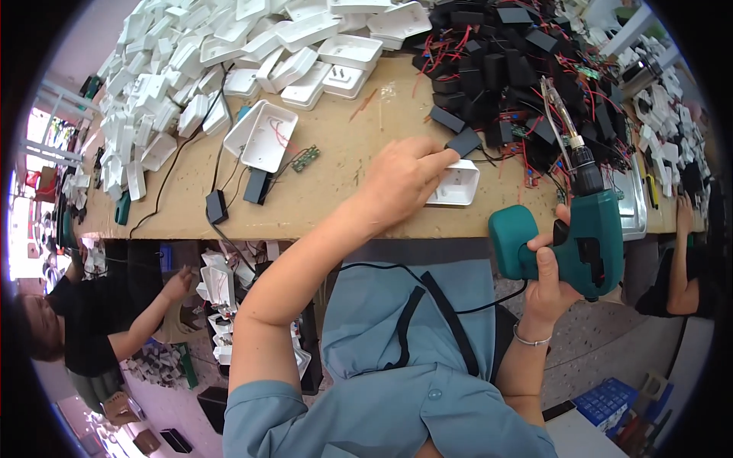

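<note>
My left hand (405, 179) is closed over the left side of a small white plastic case (460, 185) near the table's front edge. Its fingertips also meet a small black box (463, 142) just behind the case; the thumb is mostly hidden. My right hand (548, 286) grips a green soldering gun (597, 237), held upright over the front edge with its metal tip (561, 114) pointing away from me. A dark cord (496, 303) hangs from the gun across my lap.
White cases (191, 69) are heaped at the back left, black boxes with red wires (504, 69) at the back right. Left of my hand lie an open white case (269, 137) and a green circuit board (305, 158). People work on both sides, with a co-worker's hand (178, 282) at left.
</note>
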`<state>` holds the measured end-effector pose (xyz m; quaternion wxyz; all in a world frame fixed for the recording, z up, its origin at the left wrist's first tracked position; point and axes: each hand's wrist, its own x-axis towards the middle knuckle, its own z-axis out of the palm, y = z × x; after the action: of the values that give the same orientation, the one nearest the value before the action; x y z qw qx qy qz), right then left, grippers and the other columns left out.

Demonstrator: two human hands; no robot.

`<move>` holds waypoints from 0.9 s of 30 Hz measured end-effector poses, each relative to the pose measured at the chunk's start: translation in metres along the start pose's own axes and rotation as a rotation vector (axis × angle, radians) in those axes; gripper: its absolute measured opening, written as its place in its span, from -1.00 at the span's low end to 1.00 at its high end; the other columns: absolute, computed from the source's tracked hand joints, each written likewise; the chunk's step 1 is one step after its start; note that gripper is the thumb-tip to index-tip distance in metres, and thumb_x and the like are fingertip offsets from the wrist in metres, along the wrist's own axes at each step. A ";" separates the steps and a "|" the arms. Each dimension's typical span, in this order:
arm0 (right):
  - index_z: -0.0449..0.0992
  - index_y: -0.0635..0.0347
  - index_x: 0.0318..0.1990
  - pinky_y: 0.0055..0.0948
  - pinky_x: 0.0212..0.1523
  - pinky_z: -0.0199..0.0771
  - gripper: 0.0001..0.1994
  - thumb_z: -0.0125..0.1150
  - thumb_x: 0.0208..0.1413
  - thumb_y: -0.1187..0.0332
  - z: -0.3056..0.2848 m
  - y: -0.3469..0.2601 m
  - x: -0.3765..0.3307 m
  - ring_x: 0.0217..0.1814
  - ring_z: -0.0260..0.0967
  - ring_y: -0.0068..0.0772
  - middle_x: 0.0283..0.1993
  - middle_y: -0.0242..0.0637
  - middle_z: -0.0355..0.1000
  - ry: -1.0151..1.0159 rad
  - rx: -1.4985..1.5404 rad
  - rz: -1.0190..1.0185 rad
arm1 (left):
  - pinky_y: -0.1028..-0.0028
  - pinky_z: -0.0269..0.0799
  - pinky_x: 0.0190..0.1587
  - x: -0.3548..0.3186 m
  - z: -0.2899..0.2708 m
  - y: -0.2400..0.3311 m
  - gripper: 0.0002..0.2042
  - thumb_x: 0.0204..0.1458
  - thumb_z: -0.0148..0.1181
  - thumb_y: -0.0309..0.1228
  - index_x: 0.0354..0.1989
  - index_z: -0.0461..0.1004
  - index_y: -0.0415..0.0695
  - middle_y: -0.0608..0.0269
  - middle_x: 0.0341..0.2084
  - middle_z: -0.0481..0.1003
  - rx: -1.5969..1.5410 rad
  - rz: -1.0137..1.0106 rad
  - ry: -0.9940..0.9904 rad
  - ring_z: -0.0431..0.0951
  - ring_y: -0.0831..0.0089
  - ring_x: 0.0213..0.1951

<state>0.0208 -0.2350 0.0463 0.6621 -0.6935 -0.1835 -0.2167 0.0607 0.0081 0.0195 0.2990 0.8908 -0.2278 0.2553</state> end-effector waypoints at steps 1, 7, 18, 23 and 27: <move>0.17 0.39 0.15 -0.47 -0.14 0.39 -0.48 0.17 0.01 0.52 -0.003 0.000 -0.002 -0.35 0.40 -0.48 0.06 0.06 0.34 0.008 -0.002 0.016 | 0.29 0.37 -0.25 0.001 0.005 0.001 -0.77 -0.08 0.18 -0.42 -0.19 0.48 -0.10 0.17 -0.34 0.46 -0.050 -0.030 -0.001 0.48 0.21 -0.29; 0.19 0.38 0.14 -0.48 -0.20 0.41 -0.48 0.20 0.01 0.48 -0.023 0.003 -0.006 -0.36 0.40 -0.48 0.06 0.05 0.34 0.047 0.016 0.037 | 0.30 0.34 -0.23 0.013 -0.004 0.001 -0.70 -0.13 0.27 -0.33 -0.20 0.48 -0.15 0.14 -0.31 0.46 -0.034 0.032 0.061 0.46 0.20 -0.24; 0.23 0.39 0.11 -0.50 -0.23 0.43 -0.50 0.17 -0.06 0.63 -0.027 -0.002 -0.013 -0.32 0.39 -0.49 0.04 -0.10 0.33 0.021 0.098 0.142 | 0.24 0.46 -0.40 0.110 0.031 0.042 -0.63 -0.09 0.20 -0.10 -0.37 0.39 -0.20 0.04 -0.52 0.44 0.387 -0.266 -0.402 0.53 0.11 -0.37; 0.31 0.37 0.04 -0.52 -0.22 0.43 -0.58 0.20 -0.04 0.63 -0.019 0.008 -0.004 -0.29 0.38 -0.53 -0.25 -0.27 0.44 -0.018 0.051 0.178 | 0.25 0.45 -0.27 0.115 0.044 0.032 -0.74 -0.14 0.14 -0.29 -0.37 0.39 -0.24 0.02 -0.49 0.49 0.245 -0.262 -0.310 0.54 0.09 -0.30; 0.50 0.29 -0.26 -0.59 -0.28 0.43 -0.79 0.34 -0.09 0.54 -0.006 0.029 0.011 -0.35 0.39 -0.64 -0.40 -0.42 0.46 0.091 0.165 0.215 | 0.34 0.41 -0.30 0.128 0.026 -0.005 -0.73 -0.14 0.00 -0.46 -0.24 0.48 -0.26 0.08 -0.52 0.49 -0.311 -0.492 -0.154 0.53 0.26 -0.38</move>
<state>0.0454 -0.2431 0.0286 0.7438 -0.6420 -0.0948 -0.1599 0.1695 -0.0376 0.0749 0.4666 0.8795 -0.0635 0.0687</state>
